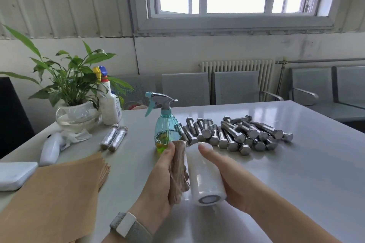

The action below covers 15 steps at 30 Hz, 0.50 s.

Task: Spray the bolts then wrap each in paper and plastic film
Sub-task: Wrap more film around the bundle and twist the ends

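Observation:
My left hand (161, 179) grips a bolt wrapped in brown paper (177, 171), held lengthwise above the table. Right beside it, my right hand (227, 175) holds a white roll of plastic film (207, 175), thumb on top, the roll touching the wrapped bolt. A pile of several bare steel bolts (237, 134) lies behind on the grey table (296, 173). A teal spray bottle (166, 126) with yellow-green liquid stands just beyond my left hand. Two wrapped bolts (114, 138) lie to the left. A stack of brown paper sheets (59, 193) covers the near left.
A potted plant (77, 112) in a glass bowl and a white spray bottle (109, 104) stand at the far left. A white handheld device (50, 149), crumpled tissue and a white flat box (13, 175) lie near the left edge. Grey chairs stand behind the table.

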Motion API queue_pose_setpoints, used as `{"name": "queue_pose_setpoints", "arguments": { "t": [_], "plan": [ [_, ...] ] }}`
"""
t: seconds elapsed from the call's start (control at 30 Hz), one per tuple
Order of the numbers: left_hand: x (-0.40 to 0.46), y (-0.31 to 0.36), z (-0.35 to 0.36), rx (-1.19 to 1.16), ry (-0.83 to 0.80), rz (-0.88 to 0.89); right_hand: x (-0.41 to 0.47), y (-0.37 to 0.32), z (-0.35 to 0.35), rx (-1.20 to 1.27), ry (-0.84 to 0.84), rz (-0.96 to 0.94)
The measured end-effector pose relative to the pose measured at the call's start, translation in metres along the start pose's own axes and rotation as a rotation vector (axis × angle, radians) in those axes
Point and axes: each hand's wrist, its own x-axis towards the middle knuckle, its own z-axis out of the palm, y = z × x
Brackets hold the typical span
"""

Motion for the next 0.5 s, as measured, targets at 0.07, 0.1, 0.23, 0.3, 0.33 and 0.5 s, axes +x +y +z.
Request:
{"name": "queue_pose_setpoints", "arguments": {
  "t": [0.07,0.1,0.23,0.3,0.33,0.5],
  "plan": [
    [0.002,-0.001,-0.001,-0.044,0.01,0.019,0.001,0.004,0.006,-0.027,0.029,-0.068],
    [0.003,0.0,-0.001,-0.05,0.016,0.041,0.002,0.006,0.008,-0.054,0.07,-0.103],
    [-0.001,0.002,0.002,-0.092,-0.014,0.17,0.004,0.012,0.021,-0.103,0.194,-0.216],
    [-0.004,0.0,0.004,-0.12,-0.03,0.216,0.004,0.015,0.027,-0.16,0.266,-0.275],
    [-0.005,-0.002,0.004,-0.123,-0.029,0.232,0.003,0.016,0.029,-0.192,0.294,-0.304],
    [-0.008,-0.002,0.002,0.042,-0.01,0.349,-0.001,0.021,0.034,-0.225,0.277,-0.288]
  ]
}}
